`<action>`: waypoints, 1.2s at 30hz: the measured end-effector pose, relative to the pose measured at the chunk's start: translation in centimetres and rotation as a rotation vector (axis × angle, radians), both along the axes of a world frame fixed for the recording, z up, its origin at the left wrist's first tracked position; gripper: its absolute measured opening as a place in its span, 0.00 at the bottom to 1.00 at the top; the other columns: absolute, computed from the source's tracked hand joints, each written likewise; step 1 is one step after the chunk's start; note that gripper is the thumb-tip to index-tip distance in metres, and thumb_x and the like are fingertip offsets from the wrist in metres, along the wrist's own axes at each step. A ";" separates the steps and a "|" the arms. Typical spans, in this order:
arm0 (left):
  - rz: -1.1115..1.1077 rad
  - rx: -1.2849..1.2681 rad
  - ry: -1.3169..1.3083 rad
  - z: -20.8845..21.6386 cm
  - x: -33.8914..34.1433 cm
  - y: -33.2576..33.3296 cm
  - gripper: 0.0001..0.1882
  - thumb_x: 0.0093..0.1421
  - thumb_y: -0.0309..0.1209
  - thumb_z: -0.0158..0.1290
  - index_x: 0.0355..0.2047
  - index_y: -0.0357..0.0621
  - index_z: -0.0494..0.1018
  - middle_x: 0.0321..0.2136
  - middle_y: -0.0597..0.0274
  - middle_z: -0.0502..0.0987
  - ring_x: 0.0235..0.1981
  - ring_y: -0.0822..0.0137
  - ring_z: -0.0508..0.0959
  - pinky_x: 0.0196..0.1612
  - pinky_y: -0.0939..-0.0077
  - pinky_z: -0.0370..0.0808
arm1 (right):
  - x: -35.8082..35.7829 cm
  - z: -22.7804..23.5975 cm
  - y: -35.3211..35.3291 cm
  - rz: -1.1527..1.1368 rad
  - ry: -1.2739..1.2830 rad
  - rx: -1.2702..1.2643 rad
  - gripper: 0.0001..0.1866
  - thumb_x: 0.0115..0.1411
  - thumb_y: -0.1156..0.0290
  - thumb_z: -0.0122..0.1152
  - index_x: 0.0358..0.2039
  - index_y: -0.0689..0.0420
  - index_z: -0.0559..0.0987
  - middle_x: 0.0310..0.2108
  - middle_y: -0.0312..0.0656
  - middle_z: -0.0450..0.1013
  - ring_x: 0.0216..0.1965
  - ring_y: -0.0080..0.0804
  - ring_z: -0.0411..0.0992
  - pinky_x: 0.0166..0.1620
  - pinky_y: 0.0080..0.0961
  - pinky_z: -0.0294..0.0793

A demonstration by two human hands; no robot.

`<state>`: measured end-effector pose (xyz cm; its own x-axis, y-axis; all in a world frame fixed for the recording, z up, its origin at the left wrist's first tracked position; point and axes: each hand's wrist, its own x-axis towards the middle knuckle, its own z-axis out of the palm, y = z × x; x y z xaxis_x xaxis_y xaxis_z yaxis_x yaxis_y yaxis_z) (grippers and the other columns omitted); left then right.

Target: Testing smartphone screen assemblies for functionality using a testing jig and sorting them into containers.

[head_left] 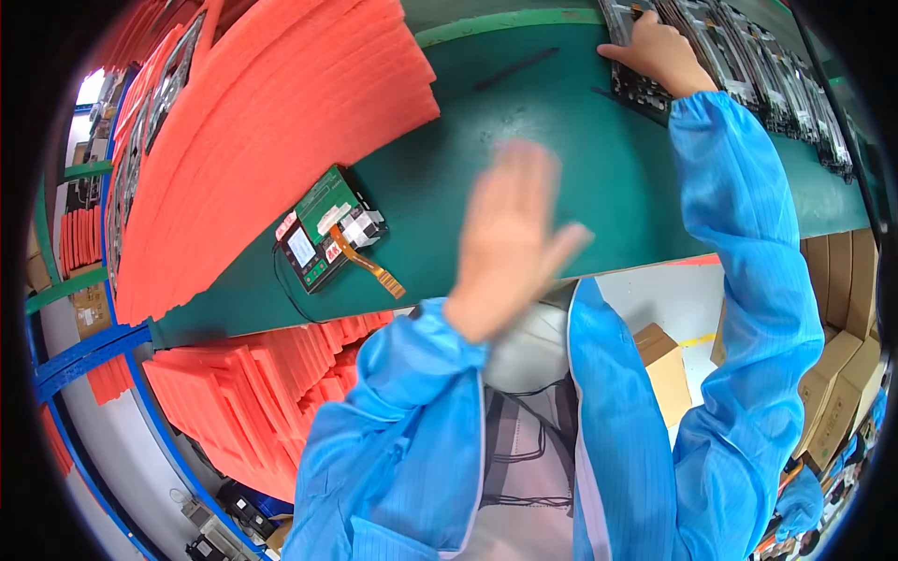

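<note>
Because the dark panels (748, 58) crowd the bench (603, 178) at far right, the right hand (662, 54) presumably must stretch, its fingers' grip unclear; the left hand (510, 229) hovers empty, thumb wide.

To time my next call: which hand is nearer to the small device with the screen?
Left. The left hand is right of the device, apart from it. The right hand is farther off, at the dark panels, far right on the green tabletop.

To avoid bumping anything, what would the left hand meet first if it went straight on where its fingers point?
The left hand would probably meet the thin dark strip on the green tabletop, though the hand's height is unclear.
</note>
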<state>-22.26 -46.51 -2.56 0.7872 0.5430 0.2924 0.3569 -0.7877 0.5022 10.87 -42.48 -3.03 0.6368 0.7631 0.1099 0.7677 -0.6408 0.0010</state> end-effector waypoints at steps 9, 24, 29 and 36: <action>-1.067 -0.743 0.174 0.8 6.1 -9.1 0.27 0.54 0.43 0.62 0.48 0.39 0.74 0.49 0.48 0.76 0.55 0.49 0.72 0.60 0.57 0.68 | 0.6 -0.6 1.0 -0.017 0.076 0.140 0.47 0.43 0.42 0.71 0.55 0.64 0.67 0.44 0.66 0.74 0.49 0.63 0.73 0.50 0.49 0.74; -0.111 -1.255 -0.551 2.9 0.8 5.0 0.42 0.58 0.41 0.64 0.66 0.38 0.55 0.64 0.49 0.61 0.63 0.59 0.66 0.64 0.64 0.64 | -12.2 6.7 -6.2 0.365 1.339 0.659 0.42 0.49 0.70 0.72 0.63 0.64 0.64 0.51 0.46 0.72 0.55 0.35 0.70 0.59 0.28 0.66; -0.394 -1.228 -0.711 3.2 2.2 7.1 0.56 0.48 0.45 0.71 0.68 0.38 0.50 0.63 0.49 0.64 0.63 0.61 0.65 0.64 0.65 0.62 | -19.7 4.5 -10.3 0.556 1.363 0.863 0.57 0.42 0.71 0.76 0.69 0.61 0.50 0.64 0.48 0.59 0.65 0.39 0.59 0.65 0.35 0.61; -0.480 -0.795 -0.436 6.3 -0.7 5.4 0.66 0.35 0.43 0.78 0.68 0.38 0.49 0.59 0.50 0.68 0.60 0.59 0.69 0.63 0.62 0.64 | -20.4 1.1 -13.5 0.621 1.125 0.838 0.64 0.40 0.69 0.79 0.70 0.61 0.44 0.65 0.54 0.55 0.65 0.46 0.59 0.65 0.39 0.61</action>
